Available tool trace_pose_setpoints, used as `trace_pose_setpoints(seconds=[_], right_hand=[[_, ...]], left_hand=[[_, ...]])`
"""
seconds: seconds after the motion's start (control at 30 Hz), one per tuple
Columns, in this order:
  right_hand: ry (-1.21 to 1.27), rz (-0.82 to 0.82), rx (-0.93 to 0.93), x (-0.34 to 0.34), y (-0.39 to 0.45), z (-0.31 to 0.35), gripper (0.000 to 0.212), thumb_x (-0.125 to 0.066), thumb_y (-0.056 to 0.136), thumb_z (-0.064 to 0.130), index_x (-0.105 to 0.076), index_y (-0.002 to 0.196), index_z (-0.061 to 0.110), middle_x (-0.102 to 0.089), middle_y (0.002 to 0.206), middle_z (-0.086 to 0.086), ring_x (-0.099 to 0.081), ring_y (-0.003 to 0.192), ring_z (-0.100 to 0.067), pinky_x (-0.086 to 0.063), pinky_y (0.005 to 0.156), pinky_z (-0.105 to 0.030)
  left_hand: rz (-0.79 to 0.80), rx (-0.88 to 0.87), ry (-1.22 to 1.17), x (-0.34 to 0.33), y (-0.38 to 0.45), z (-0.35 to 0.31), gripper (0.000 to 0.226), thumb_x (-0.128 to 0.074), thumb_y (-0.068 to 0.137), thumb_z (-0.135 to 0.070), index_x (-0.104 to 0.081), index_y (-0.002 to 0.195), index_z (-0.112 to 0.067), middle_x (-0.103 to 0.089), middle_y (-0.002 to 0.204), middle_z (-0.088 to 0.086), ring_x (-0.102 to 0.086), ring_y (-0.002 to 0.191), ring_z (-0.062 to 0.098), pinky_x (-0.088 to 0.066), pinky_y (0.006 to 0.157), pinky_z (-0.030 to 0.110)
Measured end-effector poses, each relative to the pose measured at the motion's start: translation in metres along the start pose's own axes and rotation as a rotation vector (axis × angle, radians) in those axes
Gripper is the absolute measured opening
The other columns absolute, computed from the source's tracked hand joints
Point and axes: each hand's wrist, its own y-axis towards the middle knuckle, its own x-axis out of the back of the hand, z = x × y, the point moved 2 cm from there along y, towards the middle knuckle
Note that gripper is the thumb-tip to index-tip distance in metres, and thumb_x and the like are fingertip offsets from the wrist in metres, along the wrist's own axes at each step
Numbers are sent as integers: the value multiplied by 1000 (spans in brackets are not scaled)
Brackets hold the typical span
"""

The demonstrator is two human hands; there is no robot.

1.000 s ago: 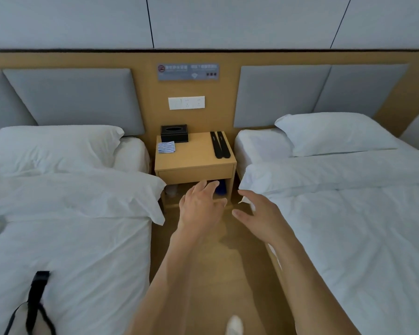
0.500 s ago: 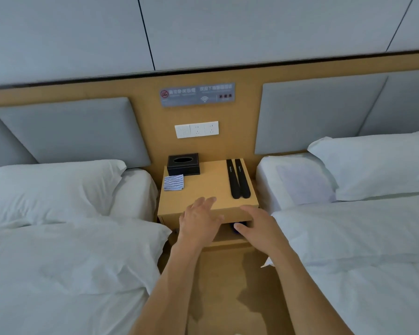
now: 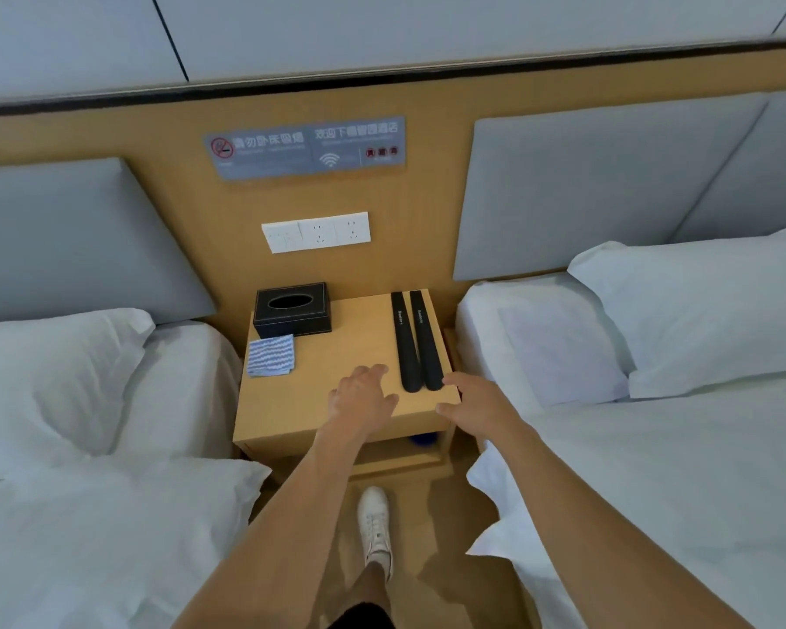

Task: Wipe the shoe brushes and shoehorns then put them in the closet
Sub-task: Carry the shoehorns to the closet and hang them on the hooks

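Matt black shoehorns [image 3: 417, 340] lie on a smooth wood-look nightstand [image 3: 336, 356].

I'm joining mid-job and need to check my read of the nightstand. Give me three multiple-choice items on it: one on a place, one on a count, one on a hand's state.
1. Where does the striped cloth lie on the nightstand?
A. In front of the tissue box, at the left edge
B. On top of the shoehorns
C. On the right bed's pillow

2. How many black shoehorns lie on the top?
A. One
B. Two
C. Four

3. What is the right hand doing?
A. Gripping a shoehorn
B. Holding the cloth
C. Open, holding nothing, by the shoehorns' near ends

Answers:
1. A, the cloth sits just in front of the box at the left side.
2. B, two lie side by side near the right edge.
3. C, its fingers are spread near the nightstand's front right corner; the left hand is open too.
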Motion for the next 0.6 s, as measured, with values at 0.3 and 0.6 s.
trace_pose_setpoints(seconds=[0.3, 0.6], right_hand=[[22, 61, -170, 9, 136, -12, 48, -62, 96, 36, -48, 141, 26, -55, 142, 0, -56, 126, -22, -48, 97, -28], [61, 172, -340, -14, 241, -40, 42, -64, 95, 36, -54, 133, 24, -63, 130, 0, -61, 113, -18, -55, 90, -29]], left_hand=[[144, -5, -50, -17, 160, 0, 57, -54, 97, -34, -31, 148, -25, -47, 140, 4, -51, 125, 25, -47, 101, 40], [318, 53, -76, -61, 284, 21, 61, -58, 95, -34, -30, 148, -22, -48, 139, 7, -47, 128, 26, -44, 103, 38]])
